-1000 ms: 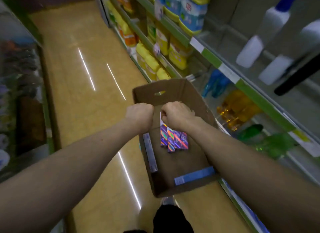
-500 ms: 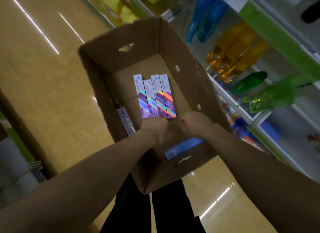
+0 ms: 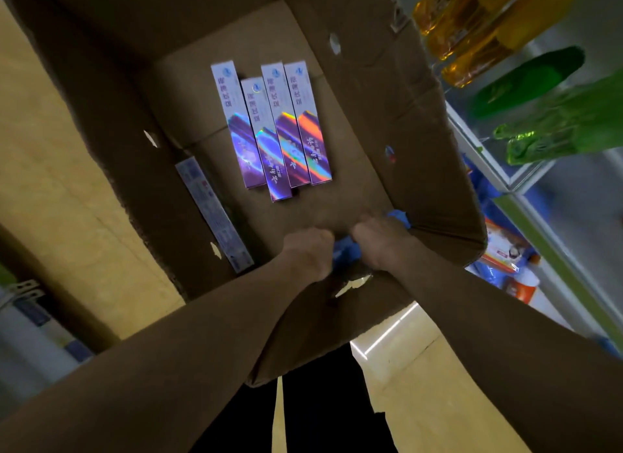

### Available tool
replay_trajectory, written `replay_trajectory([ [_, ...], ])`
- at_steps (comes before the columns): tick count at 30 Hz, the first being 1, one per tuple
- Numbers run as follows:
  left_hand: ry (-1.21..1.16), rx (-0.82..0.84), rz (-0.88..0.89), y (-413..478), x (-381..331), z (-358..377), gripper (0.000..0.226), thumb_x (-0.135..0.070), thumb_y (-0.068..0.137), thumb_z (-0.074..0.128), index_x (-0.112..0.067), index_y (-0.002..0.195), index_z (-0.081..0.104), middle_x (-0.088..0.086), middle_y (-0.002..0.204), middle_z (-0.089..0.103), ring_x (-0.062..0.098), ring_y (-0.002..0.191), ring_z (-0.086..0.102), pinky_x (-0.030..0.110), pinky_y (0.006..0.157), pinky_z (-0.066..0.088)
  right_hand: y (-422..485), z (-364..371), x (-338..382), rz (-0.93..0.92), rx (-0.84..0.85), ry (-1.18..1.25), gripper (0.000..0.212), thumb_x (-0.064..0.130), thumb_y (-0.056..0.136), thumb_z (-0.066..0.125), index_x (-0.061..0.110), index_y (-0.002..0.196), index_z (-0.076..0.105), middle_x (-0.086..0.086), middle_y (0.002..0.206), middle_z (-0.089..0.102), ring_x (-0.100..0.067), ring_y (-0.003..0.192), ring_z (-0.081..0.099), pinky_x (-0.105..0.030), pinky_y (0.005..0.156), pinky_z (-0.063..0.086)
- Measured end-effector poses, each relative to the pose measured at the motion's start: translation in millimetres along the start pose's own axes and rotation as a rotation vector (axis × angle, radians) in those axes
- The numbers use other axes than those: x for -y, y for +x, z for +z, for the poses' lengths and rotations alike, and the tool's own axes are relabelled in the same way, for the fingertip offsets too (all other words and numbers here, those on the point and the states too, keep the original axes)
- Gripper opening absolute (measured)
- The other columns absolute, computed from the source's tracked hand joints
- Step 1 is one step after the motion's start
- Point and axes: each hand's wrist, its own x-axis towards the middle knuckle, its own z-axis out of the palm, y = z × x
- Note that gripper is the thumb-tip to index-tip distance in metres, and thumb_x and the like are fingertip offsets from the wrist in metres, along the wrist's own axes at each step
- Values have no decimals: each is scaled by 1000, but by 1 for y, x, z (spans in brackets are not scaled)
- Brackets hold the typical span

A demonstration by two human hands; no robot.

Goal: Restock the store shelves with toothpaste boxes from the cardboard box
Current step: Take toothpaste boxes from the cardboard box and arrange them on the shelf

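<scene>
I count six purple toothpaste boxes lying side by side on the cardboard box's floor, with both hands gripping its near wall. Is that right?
Not quite. The head view shows four purple toothpaste boxes side by side, not six. A fifth, paler box lies apart along the left wall. The left hand and right hand do grip the cardboard box at its near wall.

Amber bottles (image 3: 472, 31) beside green bottles (image 3: 529, 81) — glossy tan floor (image 3: 50, 183) below.
</scene>
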Motion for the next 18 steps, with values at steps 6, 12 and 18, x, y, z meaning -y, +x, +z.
replay_trajectory([
  [6,-70,82,-18,21,1,19,65,-42,84,65,-23,140,39,5,138,48,27,122,49,37,94,41,20,-1,-2,-15,19,-131,46,13,92,55,12,137,43,-13,142,36,-32,132,32,-42,106,34],
  [12,6,57,39,27,18,25,64,-40,86,63,-22,141,34,8,141,41,28,126,43,40,99,39,39,3,6,-46,59,-219,56,16,88,62,11,139,40,-14,141,37,-32,131,35,-46,105,37],
  [18,62,5,98,30,16,29,67,-37,83,66,-21,141,35,6,141,42,27,126,44,39,100,39,43,-1,-3,-59,65,-214,46,19,89,64,15,132,48,-7,134,48,-26,123,47,-40,98,38],
])
